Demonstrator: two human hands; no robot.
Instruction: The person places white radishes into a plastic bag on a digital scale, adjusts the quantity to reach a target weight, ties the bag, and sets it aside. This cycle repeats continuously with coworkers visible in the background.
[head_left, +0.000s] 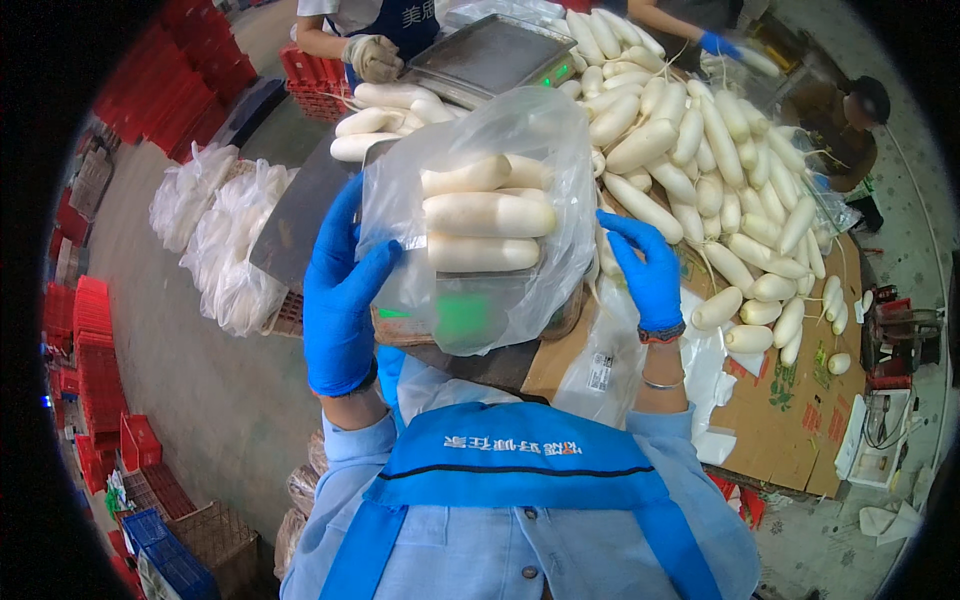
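Note:
A clear plastic bag (480, 315) with several white radishes (487, 214) lying side by side, seen in or through it, is in front of me above a scale with a green display. My left hand (341, 292), in a blue glove, grips the bag's left edge between thumb and fingers. At the bag's right side is my right hand (645, 274), also blue-gloved, its thumb and fingers apart; nothing shows in it. Beneath my right forearm lies a flat plastic bag (600, 360) with a printed label.
A large heap of white radishes (705, 157) covers the table's right side, over cardboard (787, 420). A second scale (495, 56) stands at the far side, near a co-worker's gloved hand (373, 58). Filled plastic bags (232, 247) sit on crates at left. Other people work beyond the heap.

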